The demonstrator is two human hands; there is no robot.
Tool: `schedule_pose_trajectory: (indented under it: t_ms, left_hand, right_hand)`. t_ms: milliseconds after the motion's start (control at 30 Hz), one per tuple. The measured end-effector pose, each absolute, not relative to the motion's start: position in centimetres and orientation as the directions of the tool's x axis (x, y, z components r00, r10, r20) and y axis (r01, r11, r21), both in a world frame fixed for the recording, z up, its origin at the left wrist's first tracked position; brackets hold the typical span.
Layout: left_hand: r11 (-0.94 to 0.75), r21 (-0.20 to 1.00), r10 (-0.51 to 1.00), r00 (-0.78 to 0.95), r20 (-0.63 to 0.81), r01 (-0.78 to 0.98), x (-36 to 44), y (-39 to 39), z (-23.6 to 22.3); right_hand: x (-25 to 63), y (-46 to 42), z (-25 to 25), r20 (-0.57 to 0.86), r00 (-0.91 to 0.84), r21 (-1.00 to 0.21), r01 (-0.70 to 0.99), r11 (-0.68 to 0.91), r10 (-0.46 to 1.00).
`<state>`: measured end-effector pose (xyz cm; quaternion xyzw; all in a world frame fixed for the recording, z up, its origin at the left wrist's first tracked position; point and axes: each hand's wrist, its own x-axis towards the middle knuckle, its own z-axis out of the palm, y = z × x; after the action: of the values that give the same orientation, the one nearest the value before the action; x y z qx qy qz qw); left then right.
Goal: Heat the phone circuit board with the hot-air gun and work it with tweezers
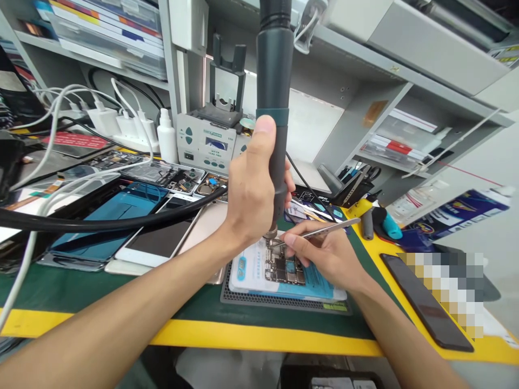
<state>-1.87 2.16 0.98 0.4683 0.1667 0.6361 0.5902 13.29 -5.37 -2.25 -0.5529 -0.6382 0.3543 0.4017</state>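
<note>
My left hand [251,186] is wrapped round a black hot air gun [274,70], held upright with its metal nozzle [271,232] pointing down. Under the nozzle lies a phone circuit board [284,268], resting on a blue and white flat pack [247,283]. In my right hand [320,254] is a pair of metal tweezers [330,228], pinched between thumb and fingers. Their tips reach the top part of the board beside the nozzle; whether they touch it I cannot tell. A dark perforated mat [263,303] is beneath the pack.
Several phones and phone parts, among them a blue panel [109,224] and a white phone [162,229], lie at the left. A thick black hose [121,222] crosses above them. Behind stands a grey rework station [206,141]. A black phone [425,302] lies at the right.
</note>
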Motion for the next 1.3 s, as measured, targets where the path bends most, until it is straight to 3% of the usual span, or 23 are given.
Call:
schedule_pose_trajectory:
  t_ms: [633,900,1300]
  left_hand:
    - [-0.255,0.770,0.896,0.157,0.416,-0.585,-1.9,1.8,1.2]
    - [-0.231,0.766,0.903,0.161,0.399,-0.601,-2.1,2.0,1.7]
    - [-0.256,0.788,0.898,0.165,0.408,-0.559,-2.1,1.1,1.6]
  right_hand:
    - [13.3,-5.5,-2.2,0.119,-0.036,-0.923,0.363,0.124,0.992]
    - [13.5,-6.3,-1.8,0.070,-0.130,-0.933,0.342,0.110,0.989]
    - [13.1,-6.8,-2.0,0.124,-0.151,-0.929,0.330,0.169,0.981]
